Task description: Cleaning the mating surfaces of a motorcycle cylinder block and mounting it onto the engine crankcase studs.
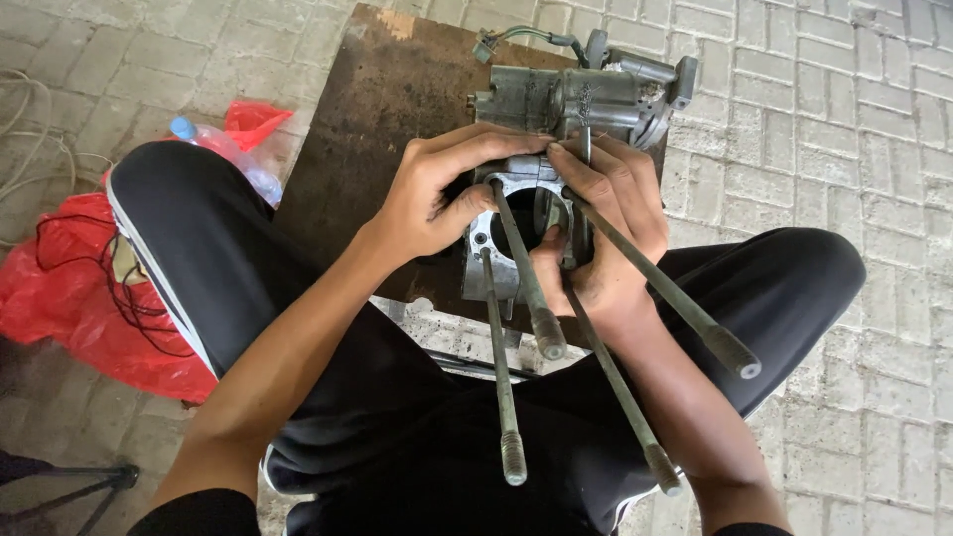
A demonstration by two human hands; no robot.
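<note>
A grey metal engine case (581, 104) with a round bore stands on a rusty brown board (387, 119). Several long threaded studs (526, 288) stick out of it toward me. My left hand (442, 199) grips the case's left edge, fingers over the top and thumb by the bore. My right hand (606, 233) wraps around the right side of the case, among the studs, with its fingertips on the upper body. A wire with a connector (511, 40) runs off the case's far end.
My knees in black trousers (213, 248) flank the board. A red plastic bag (79, 298) with black wires and a clear plastic bottle (228, 154) lie at the left on the grey brick paving (844, 149). White cord (30, 149) lies far left.
</note>
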